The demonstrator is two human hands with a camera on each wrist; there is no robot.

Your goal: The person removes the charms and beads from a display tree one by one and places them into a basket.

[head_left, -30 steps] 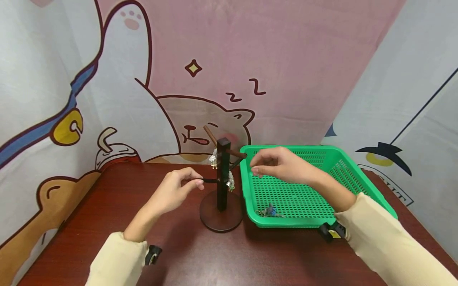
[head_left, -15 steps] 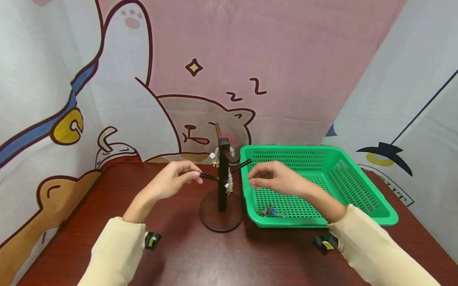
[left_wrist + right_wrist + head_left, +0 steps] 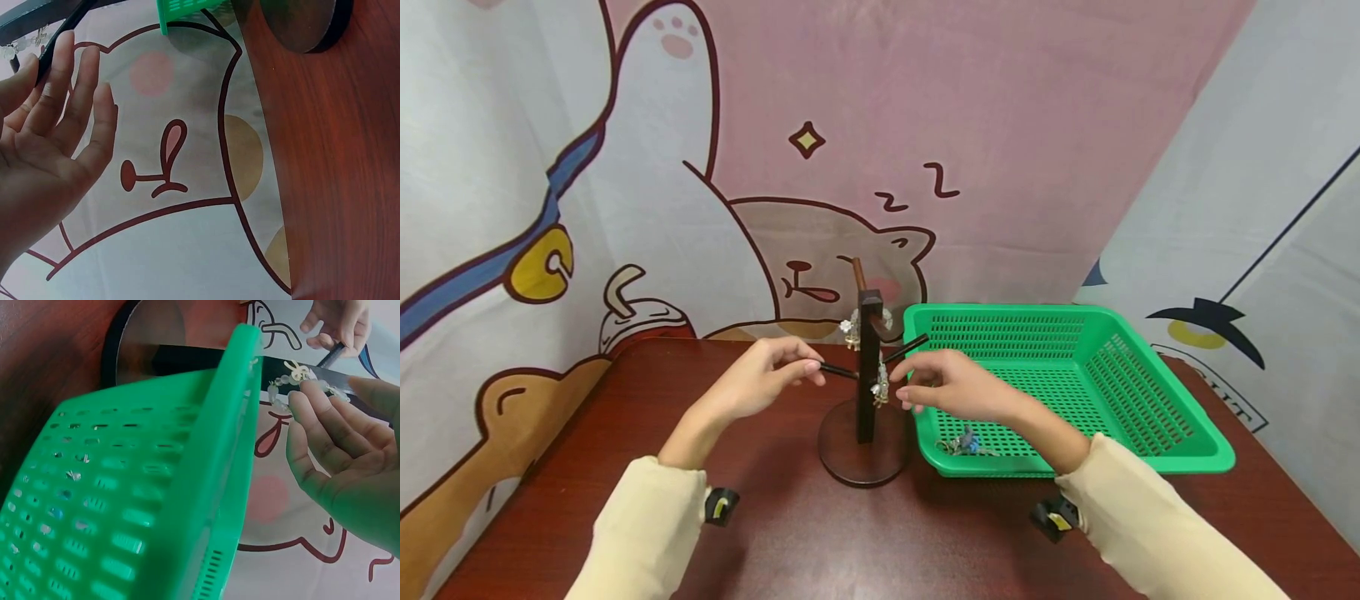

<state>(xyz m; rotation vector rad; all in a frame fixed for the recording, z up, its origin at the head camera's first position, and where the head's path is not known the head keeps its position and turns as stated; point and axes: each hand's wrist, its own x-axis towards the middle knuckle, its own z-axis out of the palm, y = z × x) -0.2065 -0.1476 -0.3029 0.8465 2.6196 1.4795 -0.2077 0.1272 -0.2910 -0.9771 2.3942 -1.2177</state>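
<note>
Head view: with the left hand [image 3: 758,379] pinching a peg [image 3: 838,370] of the stand [image 3: 867,417], good handling probably means keeping that peg steady while the right hand [image 3: 953,385] takes the bracelet [image 3: 882,385] lightly. The right hand's fingers curve loosely, grasping nothing; the bracelet hangs from the stand just beside their tips, contact unclear.

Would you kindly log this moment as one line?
left hand: pinches black peg; right hand: near beaded bracelet, contact unclear; stand: upright; green basket: beside stand
</note>
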